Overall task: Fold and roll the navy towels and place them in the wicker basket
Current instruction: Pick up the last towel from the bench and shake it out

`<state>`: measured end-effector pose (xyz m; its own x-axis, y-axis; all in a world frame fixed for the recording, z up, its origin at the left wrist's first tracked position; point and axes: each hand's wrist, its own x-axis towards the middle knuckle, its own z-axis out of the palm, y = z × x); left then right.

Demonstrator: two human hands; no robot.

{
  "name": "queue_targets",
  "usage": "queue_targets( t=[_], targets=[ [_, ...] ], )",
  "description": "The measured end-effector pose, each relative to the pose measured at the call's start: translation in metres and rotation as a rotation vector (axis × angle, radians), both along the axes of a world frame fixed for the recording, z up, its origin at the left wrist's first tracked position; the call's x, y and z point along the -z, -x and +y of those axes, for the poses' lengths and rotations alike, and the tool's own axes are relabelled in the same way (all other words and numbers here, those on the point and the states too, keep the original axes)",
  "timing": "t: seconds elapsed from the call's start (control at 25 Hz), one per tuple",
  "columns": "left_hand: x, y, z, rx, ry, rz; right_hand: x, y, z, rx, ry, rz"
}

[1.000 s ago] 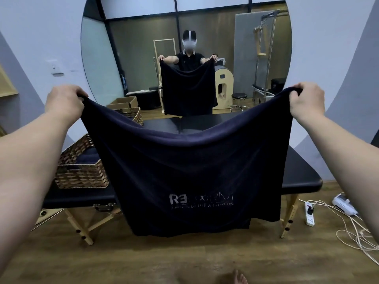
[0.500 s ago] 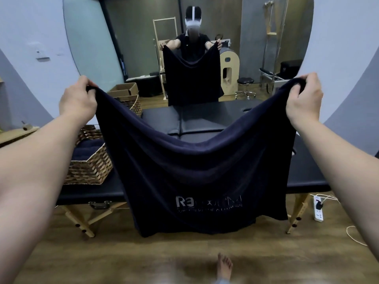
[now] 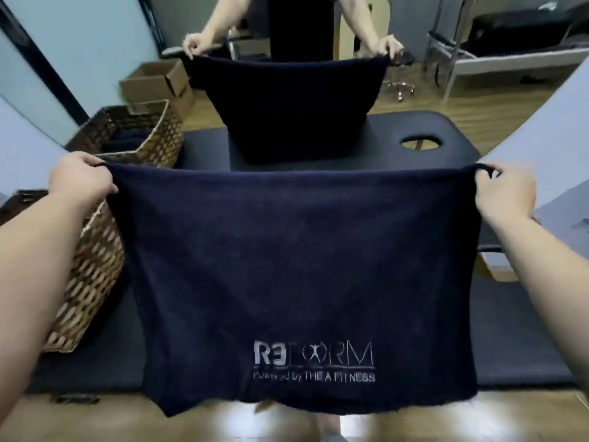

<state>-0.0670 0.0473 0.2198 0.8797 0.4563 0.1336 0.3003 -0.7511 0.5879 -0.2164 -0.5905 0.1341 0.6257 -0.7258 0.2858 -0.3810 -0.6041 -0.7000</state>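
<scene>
1. The navy towel [image 3: 296, 269] hangs spread out flat in front of the person, held up by its two top corners, with its top edge pulled almost straight.
2. The left hand [image 3: 81, 180] has its fingers curled round the towel's top left corner, which pokes out above the knuckles as a small loop of cloth.
3. The right hand [image 3: 505, 194] grips the top right corner in the same way; this hand is a little blurred.
4. Near the towel's lower edge a light logo [image 3: 314, 362] reads "REFORM", with a smaller line beneath ending in "THE A FITNESS".
5. The towel hangs over a black padded massage table [image 3: 522, 339], and its bottom hem drops past the table's near edge, in front of the wooden floor [image 3: 95, 419].
6. The wicker basket [image 3: 92, 269] stands on the table at the left, just beside the towel's left edge and partly behind the left forearm.
7. A mirror [image 3: 95, 59] behind the table reflects the person's arms, the towel, the basket with dark rolled towels in it, and a cardboard box.
8. The table's oval face hole [image 3: 421, 143] shows beyond the towel's top edge, to the right.
</scene>
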Motion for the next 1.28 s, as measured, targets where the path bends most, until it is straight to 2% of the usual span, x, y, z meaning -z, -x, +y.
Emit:
queue_targets(
  t=[0.08,0.2,0.28,0.36,0.52,0.76,0.88,1.0,1.08,1.12,1.2,1.28],
  targets=[
    [0.045,-0.062,-0.024,-0.038,0.200,0.172,0.038,-0.063,-0.011,-0.040,-0.121,0.150],
    [0.118,-0.133,-0.050,-0.004,0.438,0.395,0.100,-0.140,-0.013,-0.010,-0.439,0.274],
    [0.164,-0.162,-0.059,-0.014,0.560,0.461,0.141,-0.176,-0.011,0.030,-0.616,0.301],
    [0.204,-0.186,-0.064,-0.044,0.574,0.482,0.182,-0.204,-0.011,0.076,-0.733,0.277],
    [0.246,-0.222,-0.065,-0.081,0.589,0.508,0.230,-0.235,-0.019,0.164,-0.733,0.195],
    [0.286,-0.253,-0.055,-0.173,0.643,0.419,0.263,-0.268,-0.018,0.240,-0.703,0.081],
    [0.310,-0.249,-0.060,-0.213,0.719,0.309,0.274,-0.274,-0.009,0.230,-0.703,0.007],
    [0.327,-0.242,-0.071,-0.184,0.734,0.168,0.283,-0.276,-0.006,0.107,-0.679,-0.028],
    [0.330,-0.233,-0.076,-0.113,0.699,0.106,0.280,-0.273,-0.001,-0.037,-0.608,0.047],
    [0.332,-0.225,-0.079,-0.047,0.599,0.081,0.280,-0.269,0.005,-0.118,-0.477,0.134],
    [0.340,-0.200,-0.087,0.147,0.222,0.043,0.285,-0.253,0.026,-0.237,-0.116,0.320],
    [0.354,-0.170,-0.104,0.352,-0.093,0.089,0.293,-0.233,0.048,-0.286,0.099,0.480]
  ],
)
